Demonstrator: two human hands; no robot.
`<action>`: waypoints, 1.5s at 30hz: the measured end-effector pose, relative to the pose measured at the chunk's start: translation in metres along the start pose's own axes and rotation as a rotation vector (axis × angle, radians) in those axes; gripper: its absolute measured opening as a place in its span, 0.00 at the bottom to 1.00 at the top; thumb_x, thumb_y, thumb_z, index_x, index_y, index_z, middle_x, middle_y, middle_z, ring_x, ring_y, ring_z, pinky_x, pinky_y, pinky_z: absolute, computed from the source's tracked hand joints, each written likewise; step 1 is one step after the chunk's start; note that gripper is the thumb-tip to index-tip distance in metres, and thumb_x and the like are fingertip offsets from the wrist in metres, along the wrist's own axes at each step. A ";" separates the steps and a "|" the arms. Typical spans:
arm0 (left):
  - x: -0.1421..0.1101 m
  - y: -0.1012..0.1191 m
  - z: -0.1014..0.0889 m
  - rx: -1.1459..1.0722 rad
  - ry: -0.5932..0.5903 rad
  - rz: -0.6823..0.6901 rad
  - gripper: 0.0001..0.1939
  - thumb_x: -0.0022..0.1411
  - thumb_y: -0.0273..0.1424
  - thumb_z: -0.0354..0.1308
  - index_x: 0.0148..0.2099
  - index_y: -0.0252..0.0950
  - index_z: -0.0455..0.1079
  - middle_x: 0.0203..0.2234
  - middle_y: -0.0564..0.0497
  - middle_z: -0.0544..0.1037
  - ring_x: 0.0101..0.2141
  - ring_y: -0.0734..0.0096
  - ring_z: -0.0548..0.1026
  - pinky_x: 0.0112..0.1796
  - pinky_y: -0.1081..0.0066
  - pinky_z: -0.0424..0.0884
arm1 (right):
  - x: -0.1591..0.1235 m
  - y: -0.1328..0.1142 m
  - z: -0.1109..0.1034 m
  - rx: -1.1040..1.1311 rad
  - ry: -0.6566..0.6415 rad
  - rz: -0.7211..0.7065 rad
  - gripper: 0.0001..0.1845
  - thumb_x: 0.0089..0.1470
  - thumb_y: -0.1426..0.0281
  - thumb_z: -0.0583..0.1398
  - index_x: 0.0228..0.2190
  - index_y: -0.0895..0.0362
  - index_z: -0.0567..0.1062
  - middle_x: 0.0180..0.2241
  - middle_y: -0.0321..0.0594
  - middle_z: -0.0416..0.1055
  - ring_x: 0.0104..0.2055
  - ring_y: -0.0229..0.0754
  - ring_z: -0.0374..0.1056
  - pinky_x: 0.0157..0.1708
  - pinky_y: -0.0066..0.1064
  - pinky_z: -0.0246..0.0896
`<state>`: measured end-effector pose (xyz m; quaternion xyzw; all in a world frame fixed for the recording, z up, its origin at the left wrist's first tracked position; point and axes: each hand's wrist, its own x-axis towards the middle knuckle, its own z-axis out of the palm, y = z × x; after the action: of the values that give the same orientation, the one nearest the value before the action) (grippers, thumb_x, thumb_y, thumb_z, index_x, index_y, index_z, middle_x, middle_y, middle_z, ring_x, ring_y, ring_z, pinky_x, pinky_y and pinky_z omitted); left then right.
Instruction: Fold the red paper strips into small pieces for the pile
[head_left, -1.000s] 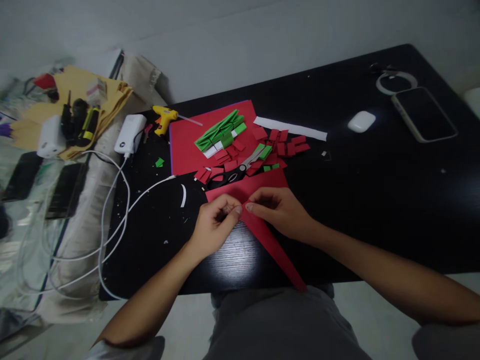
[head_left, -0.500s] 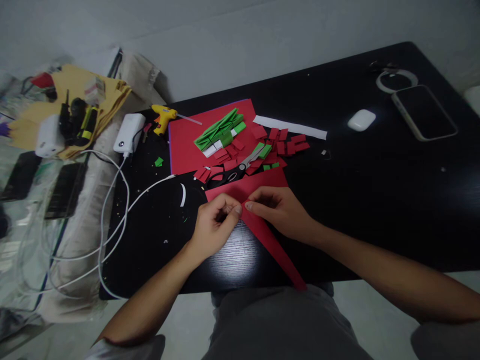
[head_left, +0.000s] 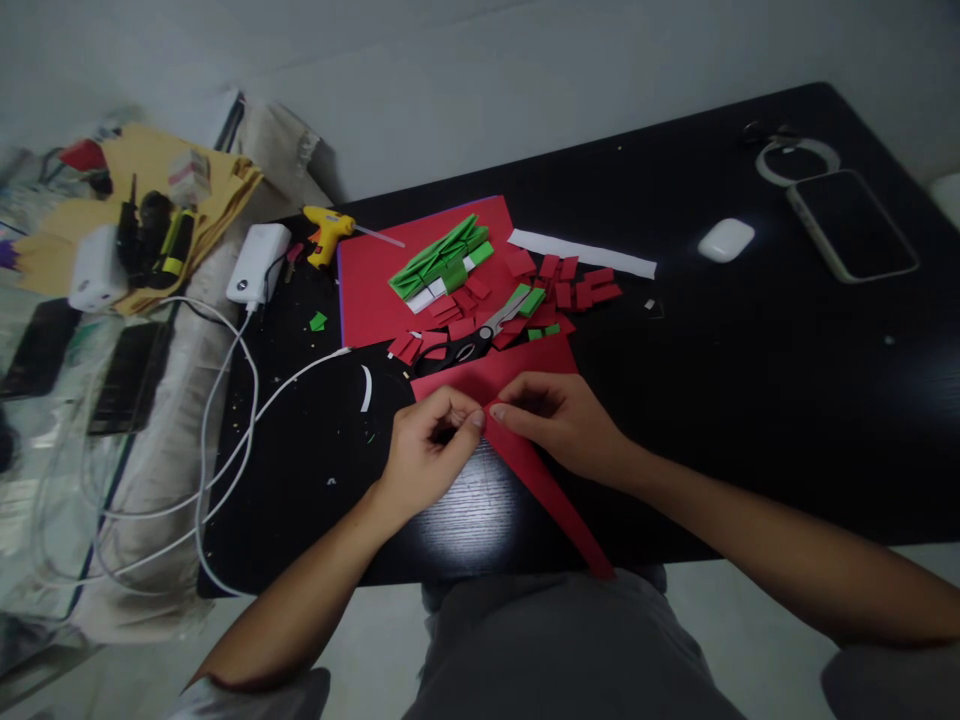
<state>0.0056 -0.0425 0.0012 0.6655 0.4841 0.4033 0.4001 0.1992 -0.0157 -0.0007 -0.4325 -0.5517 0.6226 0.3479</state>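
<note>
Near the front of the black table, my left hand (head_left: 433, 445) and my right hand (head_left: 559, 420) meet over red paper (head_left: 540, 485). Both pinch it between thumb and fingertips, with the tips almost touching. From the pinch, a narrow tapering length of the paper slants down to the right, past the table's edge toward my lap. A wider part of red paper (head_left: 491, 370) shows behind my fingers; how the two parts join is hidden. Just beyond lie black-handled scissors (head_left: 469, 345), among small folded red paper pieces (head_left: 574, 292) and several green ones.
Folded green paper (head_left: 442, 262) lies on a red sheet (head_left: 367, 290). Behind it are a yellow glue gun (head_left: 328, 238) and a white paper strip (head_left: 581, 254). A white power bank (head_left: 259, 263) trails cables at left. A white earbud case (head_left: 726, 240) and a phone (head_left: 855, 228) lie at right.
</note>
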 end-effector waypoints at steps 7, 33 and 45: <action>-0.001 -0.001 -0.001 -0.002 -0.007 -0.033 0.09 0.69 0.31 0.58 0.34 0.36 0.71 0.21 0.57 0.71 0.22 0.79 0.67 0.25 0.77 0.64 | 0.000 -0.001 -0.001 -0.003 -0.008 -0.002 0.10 0.55 0.62 0.66 0.30 0.57 0.80 0.27 0.35 0.75 0.28 0.37 0.67 0.30 0.28 0.62; -0.001 0.004 0.002 0.130 0.148 0.225 0.07 0.62 0.22 0.64 0.42 0.36 0.77 0.31 0.52 0.82 0.30 0.75 0.77 0.33 0.74 0.75 | -0.005 -0.005 0.003 0.036 0.029 -0.052 0.07 0.55 0.65 0.66 0.31 0.57 0.79 0.28 0.36 0.76 0.29 0.36 0.69 0.31 0.28 0.65; -0.003 0.004 0.002 -0.042 0.061 0.021 0.02 0.66 0.27 0.62 0.37 0.36 0.74 0.23 0.56 0.72 0.24 0.79 0.68 0.26 0.77 0.66 | -0.007 -0.005 0.003 -0.010 0.021 -0.091 0.07 0.56 0.66 0.66 0.31 0.57 0.79 0.26 0.35 0.74 0.26 0.34 0.66 0.27 0.26 0.62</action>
<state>0.0078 -0.0470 0.0043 0.6494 0.4805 0.4376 0.3948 0.1986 -0.0224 0.0054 -0.4151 -0.5704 0.5986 0.3795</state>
